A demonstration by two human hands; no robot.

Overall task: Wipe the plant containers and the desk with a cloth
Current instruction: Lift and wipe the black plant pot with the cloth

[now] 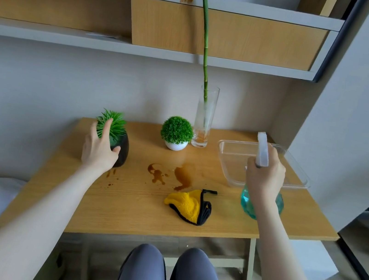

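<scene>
Left hand [100,148]: fingers curled round black pot [121,151], left of centre | right hand [265,174]: fingers clamped on spray bottle [262,152] | cloth [189,204] untouched, lower centre of bench [119,207] | risk: pot tipped; brown spill [184,175] spread by spray.

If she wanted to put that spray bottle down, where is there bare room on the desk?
Bare wood lies along the near edge of the desk, left of the yellow cloth, and between the black pot and white pot. The right side is crowded by the clear tray; brown spills mark the middle.
</scene>
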